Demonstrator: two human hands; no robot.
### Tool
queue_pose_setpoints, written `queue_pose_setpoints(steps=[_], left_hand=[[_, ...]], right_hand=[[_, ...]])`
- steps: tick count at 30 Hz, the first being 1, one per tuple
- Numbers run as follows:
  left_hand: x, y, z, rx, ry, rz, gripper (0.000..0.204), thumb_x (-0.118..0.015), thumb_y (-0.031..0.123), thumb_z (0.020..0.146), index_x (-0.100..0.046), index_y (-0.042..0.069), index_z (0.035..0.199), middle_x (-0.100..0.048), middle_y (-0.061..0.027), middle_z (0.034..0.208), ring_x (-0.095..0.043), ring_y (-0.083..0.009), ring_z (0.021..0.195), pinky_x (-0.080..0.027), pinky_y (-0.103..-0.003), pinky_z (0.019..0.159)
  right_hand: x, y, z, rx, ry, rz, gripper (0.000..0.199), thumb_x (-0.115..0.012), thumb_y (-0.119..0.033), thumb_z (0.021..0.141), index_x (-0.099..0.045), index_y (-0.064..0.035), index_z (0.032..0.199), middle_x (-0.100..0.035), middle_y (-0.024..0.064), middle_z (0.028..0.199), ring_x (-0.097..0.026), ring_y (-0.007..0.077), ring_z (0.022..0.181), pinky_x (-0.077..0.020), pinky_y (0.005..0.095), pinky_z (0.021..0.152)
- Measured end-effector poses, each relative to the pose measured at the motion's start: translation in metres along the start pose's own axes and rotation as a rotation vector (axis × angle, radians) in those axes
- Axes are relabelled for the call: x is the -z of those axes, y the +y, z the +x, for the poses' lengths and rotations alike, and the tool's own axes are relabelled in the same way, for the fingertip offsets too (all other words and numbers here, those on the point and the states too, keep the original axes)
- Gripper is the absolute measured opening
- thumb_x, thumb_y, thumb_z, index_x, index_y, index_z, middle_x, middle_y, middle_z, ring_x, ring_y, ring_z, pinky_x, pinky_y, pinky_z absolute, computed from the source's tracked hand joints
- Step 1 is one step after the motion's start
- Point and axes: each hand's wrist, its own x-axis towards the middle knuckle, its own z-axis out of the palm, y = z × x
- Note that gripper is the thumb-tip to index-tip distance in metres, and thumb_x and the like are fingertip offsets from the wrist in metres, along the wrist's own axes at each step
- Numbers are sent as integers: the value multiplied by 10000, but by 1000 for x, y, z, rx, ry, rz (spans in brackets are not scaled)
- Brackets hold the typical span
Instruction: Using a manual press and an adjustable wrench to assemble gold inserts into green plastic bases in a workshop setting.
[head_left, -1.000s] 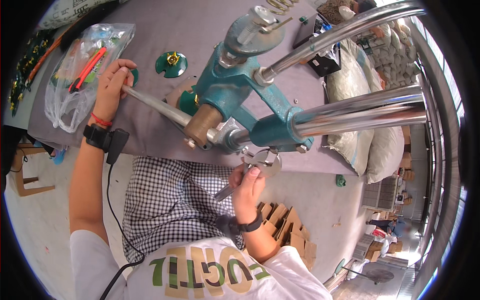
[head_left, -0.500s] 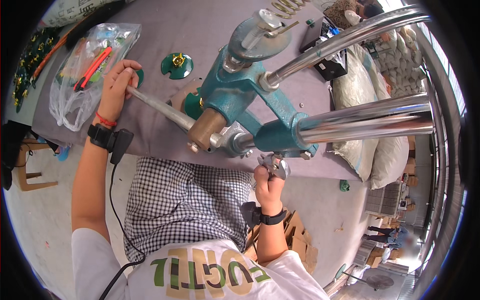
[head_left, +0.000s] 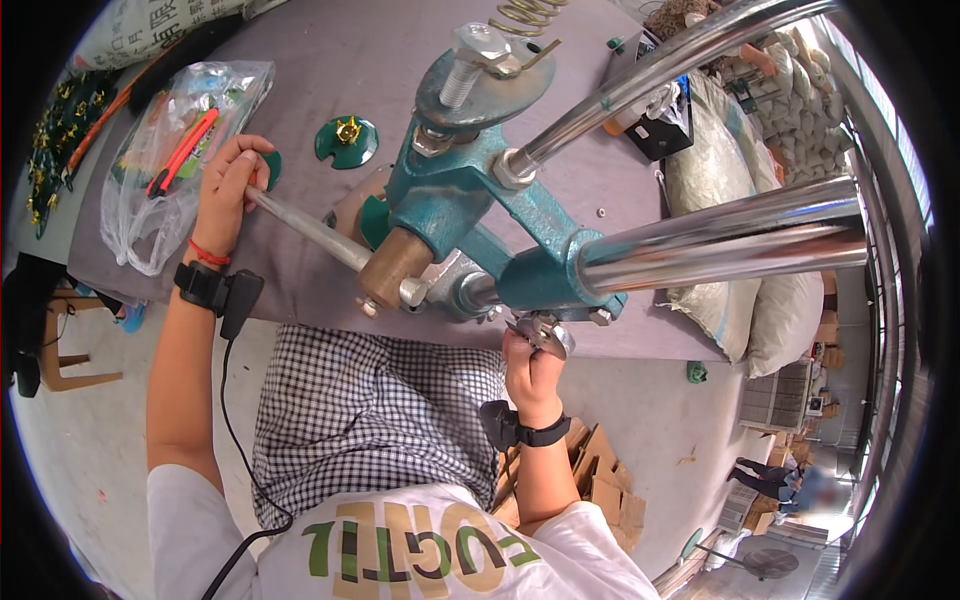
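Wrench (head_left: pixel 553 339) is clenched in the right hand (head_left: pixel 533 370), its head close beneath the teal press (head_left: pixel 440 208); contact cannot be confirmed. The left hand (head_left: pixel 229 184) grasps the metal lever's (head_left: pixel 312 230) free end over the table (head_left: pixel 330 60).

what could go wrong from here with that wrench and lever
The wrench in the right hand is close to the teal bracket; if it slips, the hand might knock the metal. The left hand is at the end of the lever; a sudden swing could strike it. The red cutter lies near that hand and might get bumped.
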Motion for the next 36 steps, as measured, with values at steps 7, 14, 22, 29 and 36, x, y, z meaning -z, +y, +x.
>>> queue_pose_setpoints(steps=[7,14,22,29,36], left_hand=[[-3,2,0,-6,-4,10,213,-398,183,917,-549,52,992,-464,48,653,-325,-5,500,-248,-165,442],[0,0,0,2,-17,15,208,-397,184,921,-547,57,988,-454,57,653,-315,4,501,-230,-161,438],[2,2,0,-34,-7,8,200,-395,168,923,-545,47,975,-445,54,645,-309,2,493,-224,-165,434],[-3,-3,2,-32,4,-52,194,-403,153,917,-545,34,974,-442,47,629,-311,-5,484,-224,-170,432],[-5,-2,0,-44,34,-40,193,-407,152,914,-545,29,972,-444,46,626,-315,-10,485,-229,-170,431]], right_hand=[[0,-31,7,123,178,-79,108,-485,-36,812,-568,32,820,-517,66,691,-490,166,614,-408,287,558],[41,-69,4,-104,-44,-331,226,-647,-175,821,-519,-23,929,-593,179,760,-603,363,695,-471,399,592],[104,-82,-6,-178,-207,-529,233,-612,-163,858,-490,2,967,-621,155,697,-611,316,587,-476,365,546],[26,-51,-25,-303,-17,69,155,-575,-95,845,-602,9,958,-621,109,774,-587,191,668,-467,305,648],[-17,-31,-7,-100,105,297,333,-491,-348,937,-441,-24,879,-448,15,611,-405,76,502,-335,219,437]])
